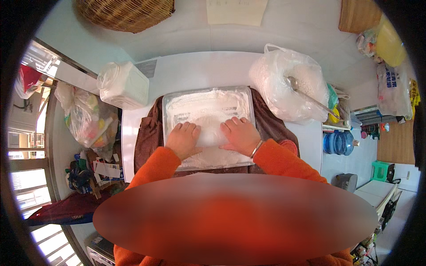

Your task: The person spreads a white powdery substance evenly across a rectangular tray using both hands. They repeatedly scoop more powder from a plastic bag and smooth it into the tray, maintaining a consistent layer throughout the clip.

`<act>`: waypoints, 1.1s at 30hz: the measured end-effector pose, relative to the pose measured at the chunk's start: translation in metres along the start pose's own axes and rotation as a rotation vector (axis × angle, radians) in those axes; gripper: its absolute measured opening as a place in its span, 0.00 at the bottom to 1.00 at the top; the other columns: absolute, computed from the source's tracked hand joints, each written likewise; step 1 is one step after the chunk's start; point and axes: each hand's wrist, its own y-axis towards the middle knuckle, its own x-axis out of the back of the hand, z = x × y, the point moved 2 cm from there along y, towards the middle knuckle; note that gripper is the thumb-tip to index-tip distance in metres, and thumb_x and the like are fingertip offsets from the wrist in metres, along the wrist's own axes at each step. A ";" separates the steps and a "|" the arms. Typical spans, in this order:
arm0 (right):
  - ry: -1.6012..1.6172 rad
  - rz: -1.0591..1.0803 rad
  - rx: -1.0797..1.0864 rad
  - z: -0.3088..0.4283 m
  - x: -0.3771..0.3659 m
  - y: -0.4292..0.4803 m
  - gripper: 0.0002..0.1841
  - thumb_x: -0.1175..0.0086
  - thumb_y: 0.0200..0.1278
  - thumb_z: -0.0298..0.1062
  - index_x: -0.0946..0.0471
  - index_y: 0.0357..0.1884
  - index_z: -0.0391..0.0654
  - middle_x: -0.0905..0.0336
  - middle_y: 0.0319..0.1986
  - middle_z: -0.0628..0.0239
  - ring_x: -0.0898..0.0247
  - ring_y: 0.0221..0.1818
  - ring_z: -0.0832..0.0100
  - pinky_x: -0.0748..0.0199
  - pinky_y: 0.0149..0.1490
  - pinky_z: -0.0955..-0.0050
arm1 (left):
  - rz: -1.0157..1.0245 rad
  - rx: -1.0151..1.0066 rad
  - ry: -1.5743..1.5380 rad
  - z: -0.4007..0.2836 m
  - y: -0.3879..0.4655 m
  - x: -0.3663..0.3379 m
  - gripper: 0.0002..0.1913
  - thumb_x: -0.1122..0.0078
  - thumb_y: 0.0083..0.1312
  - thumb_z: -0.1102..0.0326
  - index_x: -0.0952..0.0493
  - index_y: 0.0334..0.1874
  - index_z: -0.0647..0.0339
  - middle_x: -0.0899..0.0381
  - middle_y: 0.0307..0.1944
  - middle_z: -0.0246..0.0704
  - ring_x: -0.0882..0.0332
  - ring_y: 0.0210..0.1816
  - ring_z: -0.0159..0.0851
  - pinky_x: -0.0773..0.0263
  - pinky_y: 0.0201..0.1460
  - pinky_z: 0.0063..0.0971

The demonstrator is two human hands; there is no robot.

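Note:
A rectangular clear tray (251,96) lies in front of me on a dark brown cloth (148,133). White powder that looks like flour (206,98) coats its inside. Both my hands are in the tray, one at each side of a rounded white floury mass (210,131). My left hand (183,139) is at its left, fingers bent, thumb pointing inward. Opposite it, my right hand (241,136), with a bracelet at the wrist, has its fingers curled the same way. Whether the fingers grip the mass or only press on it is hidden.
A white plastic bag (273,99) of white powder stands back right, a metal ladle (313,98) in it. At back left lies a clear square jar (128,84) with white contents. A red round lid-like thing (289,146) sits by my right sleeve. A wicker basket (129,15) is beyond.

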 end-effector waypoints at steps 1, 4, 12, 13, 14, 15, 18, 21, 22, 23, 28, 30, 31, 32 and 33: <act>0.000 -0.016 0.003 0.004 -0.002 -0.005 0.35 0.36 0.48 0.57 0.28 0.52 0.40 0.27 0.44 0.61 0.32 0.51 0.61 0.33 0.53 0.61 | -0.007 -0.001 -0.022 -0.002 -0.003 -0.002 0.38 0.32 0.49 0.42 0.29 0.54 0.67 0.25 0.51 0.40 0.28 0.55 0.45 0.34 0.60 0.39; 0.026 -0.014 -0.014 0.009 -0.011 -0.010 0.35 0.37 0.47 0.58 0.28 0.51 0.40 0.28 0.43 0.62 0.33 0.50 0.60 0.33 0.52 0.61 | -0.020 0.001 -0.061 -0.007 -0.009 -0.009 0.39 0.32 0.49 0.42 0.29 0.54 0.68 0.26 0.53 0.40 0.30 0.56 0.45 0.35 0.60 0.39; 0.101 0.011 0.009 -0.012 -0.016 0.010 0.33 0.40 0.49 0.63 0.25 0.44 0.41 0.29 0.42 0.60 0.33 0.50 0.59 0.32 0.52 0.59 | -0.037 0.033 -0.136 0.001 0.011 -0.003 0.40 0.30 0.49 0.46 0.33 0.57 0.70 0.34 0.58 0.43 0.35 0.61 0.47 0.38 0.64 0.41; 0.112 0.020 0.024 -0.016 -0.014 0.015 0.33 0.41 0.49 0.64 0.24 0.42 0.41 0.29 0.42 0.59 0.33 0.51 0.58 0.32 0.52 0.58 | -0.044 0.031 -0.165 0.005 0.014 -0.006 0.41 0.30 0.49 0.47 0.33 0.57 0.71 0.34 0.58 0.43 0.35 0.61 0.48 0.38 0.65 0.42; 0.122 0.028 0.038 -0.020 -0.015 0.019 0.33 0.42 0.50 0.65 0.24 0.40 0.40 0.29 0.43 0.58 0.33 0.51 0.58 0.32 0.53 0.58 | -0.051 0.029 -0.195 0.009 0.015 -0.009 0.41 0.30 0.49 0.47 0.34 0.57 0.71 0.34 0.58 0.43 0.35 0.60 0.48 0.39 0.65 0.42; 0.156 0.036 0.041 -0.023 -0.015 0.023 0.32 0.42 0.50 0.65 0.23 0.39 0.40 0.28 0.43 0.58 0.33 0.52 0.58 0.31 0.53 0.57 | -0.066 0.026 -0.217 0.013 0.018 -0.008 0.41 0.30 0.49 0.48 0.35 0.58 0.71 0.34 0.58 0.43 0.35 0.60 0.49 0.39 0.66 0.42; 0.237 0.085 0.046 -0.032 -0.016 0.032 0.32 0.43 0.51 0.65 0.23 0.39 0.40 0.28 0.44 0.59 0.33 0.53 0.58 0.31 0.54 0.58 | 0.013 0.083 -0.209 0.022 0.033 -0.006 0.36 0.38 0.57 0.45 0.34 0.58 0.69 0.32 0.58 0.43 0.33 0.59 0.47 0.39 0.65 0.41; 0.204 0.172 0.042 -0.037 -0.012 0.035 0.33 0.41 0.50 0.63 0.25 0.43 0.40 0.27 0.46 0.59 0.33 0.53 0.60 0.31 0.55 0.59 | 0.093 0.067 -0.155 0.019 0.039 0.004 0.33 0.41 0.59 0.43 0.30 0.54 0.67 0.27 0.54 0.43 0.32 0.59 0.46 0.38 0.64 0.41; 0.164 0.202 0.043 -0.031 -0.011 0.033 0.33 0.40 0.50 0.62 0.25 0.45 0.40 0.27 0.46 0.59 0.33 0.53 0.60 0.31 0.56 0.59 | 0.095 0.037 -0.099 0.017 0.034 -0.001 0.33 0.39 0.57 0.43 0.29 0.53 0.67 0.27 0.53 0.43 0.31 0.57 0.47 0.38 0.63 0.41; 0.123 0.231 0.043 -0.025 -0.011 0.030 0.34 0.39 0.50 0.61 0.26 0.48 0.39 0.27 0.47 0.59 0.33 0.54 0.61 0.31 0.56 0.60 | 0.098 0.007 -0.043 0.015 0.027 -0.004 0.33 0.37 0.55 0.42 0.28 0.52 0.67 0.26 0.52 0.44 0.30 0.56 0.47 0.37 0.62 0.40; 0.051 0.032 0.043 -0.008 -0.010 0.007 0.35 0.37 0.49 0.57 0.29 0.53 0.40 0.27 0.46 0.61 0.33 0.52 0.61 0.31 0.55 0.61 | 0.098 0.019 -0.055 0.003 0.011 -0.001 0.35 0.33 0.50 0.43 0.27 0.51 0.66 0.25 0.51 0.43 0.30 0.56 0.45 0.36 0.61 0.39; 0.047 0.001 0.034 -0.001 -0.010 -0.003 0.35 0.36 0.49 0.56 0.29 0.53 0.40 0.27 0.46 0.62 0.32 0.51 0.61 0.31 0.54 0.62 | 0.088 0.018 -0.073 -0.003 0.003 -0.001 0.35 0.31 0.48 0.45 0.27 0.51 0.66 0.25 0.51 0.42 0.30 0.56 0.45 0.36 0.60 0.39; 0.039 -0.001 0.030 0.003 -0.010 -0.007 0.35 0.36 0.48 0.56 0.29 0.53 0.40 0.27 0.46 0.62 0.32 0.51 0.61 0.31 0.53 0.62 | 0.034 0.004 -0.066 -0.007 -0.002 -0.002 0.34 0.31 0.48 0.46 0.27 0.51 0.66 0.24 0.49 0.41 0.29 0.55 0.44 0.35 0.59 0.38; 0.031 -0.004 0.027 0.006 -0.010 -0.011 0.35 0.36 0.47 0.56 0.29 0.53 0.40 0.27 0.46 0.62 0.32 0.51 0.61 0.31 0.53 0.62 | -0.020 -0.011 -0.058 -0.010 -0.007 -0.003 0.33 0.30 0.48 0.47 0.27 0.50 0.65 0.24 0.47 0.39 0.28 0.53 0.44 0.35 0.58 0.37; 0.028 -0.011 0.026 0.009 -0.012 -0.014 0.35 0.36 0.47 0.56 0.29 0.53 0.40 0.27 0.46 0.62 0.32 0.51 0.61 0.31 0.53 0.62 | -0.071 -0.026 -0.054 -0.014 -0.011 -0.005 0.31 0.30 0.48 0.49 0.26 0.49 0.65 0.24 0.45 0.38 0.27 0.51 0.43 0.34 0.57 0.37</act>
